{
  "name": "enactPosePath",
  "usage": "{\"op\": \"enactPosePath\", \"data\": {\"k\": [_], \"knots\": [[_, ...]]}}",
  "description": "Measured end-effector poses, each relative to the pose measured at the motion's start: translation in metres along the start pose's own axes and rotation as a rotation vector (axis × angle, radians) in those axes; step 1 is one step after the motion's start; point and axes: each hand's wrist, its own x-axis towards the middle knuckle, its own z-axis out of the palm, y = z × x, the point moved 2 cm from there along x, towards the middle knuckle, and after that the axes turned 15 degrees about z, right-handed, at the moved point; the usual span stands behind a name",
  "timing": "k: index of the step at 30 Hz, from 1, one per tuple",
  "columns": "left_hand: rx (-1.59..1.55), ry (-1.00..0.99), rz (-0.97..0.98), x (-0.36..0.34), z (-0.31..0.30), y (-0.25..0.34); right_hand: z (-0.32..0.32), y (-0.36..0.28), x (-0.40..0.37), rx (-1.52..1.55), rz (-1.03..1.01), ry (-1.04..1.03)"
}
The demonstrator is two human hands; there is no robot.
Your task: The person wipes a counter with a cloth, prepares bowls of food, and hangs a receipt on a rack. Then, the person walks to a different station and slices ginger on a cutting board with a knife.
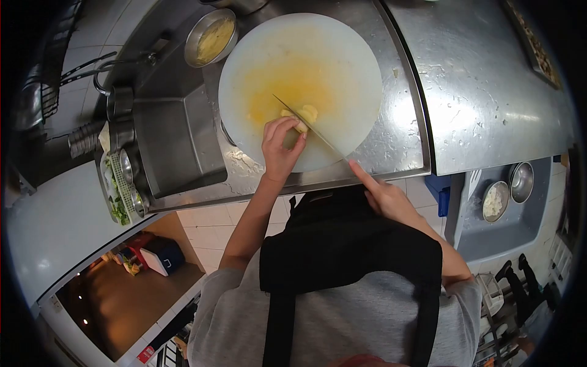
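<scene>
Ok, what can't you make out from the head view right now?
Head view:
- knife: handle hidden inside the right hand; only the blade shows.
- yellow food on the cutting board: partly under the left hand fingers, too small to identify.
- metal bowl by the sink: yellow contents blurred.
- small bowl at lower right: white contents too small to tell.

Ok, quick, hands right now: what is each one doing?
Left hand: closed, fingers pinning the yellow food piece on the cutting board.
Right hand: closed on the knife, index finger stretched toward the blade.
</scene>
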Motion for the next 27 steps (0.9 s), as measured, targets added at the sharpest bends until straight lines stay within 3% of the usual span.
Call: {"op": "enactPosePath", "data": {"k": [11,18,20,21,23,27], "knots": [[0.029,-0.026,0.003,0.007,-0.004,0.005,-0.003,-0.006,-0.004,-0.065,0.067,-0.028],[0.060,-0.081,-0.010,0.056,-0.007,-0.004,-0.025,-0.009,-0.008,0.133,-0.070,0.255],[0.007,-0.427,-0.107,0.074,0.004,-0.018,-0.029,-0.010,-0.009,0.151,-0.086,0.282],[0.009,-0.421,-0.102,0.081,0.006,-0.023,-0.030,-0.010,-0.010,0.156,-0.077,0.282],[-0.003,-0.632,-0.123,0.089,0.012,-0.028,-0.031,-0.011,-0.013,0.161,-0.071,0.293],[0.061,-0.729,-0.078,0.092,0.013,-0.031,-0.025,-0.011,-0.020,0.163,-0.063,0.331]]}}
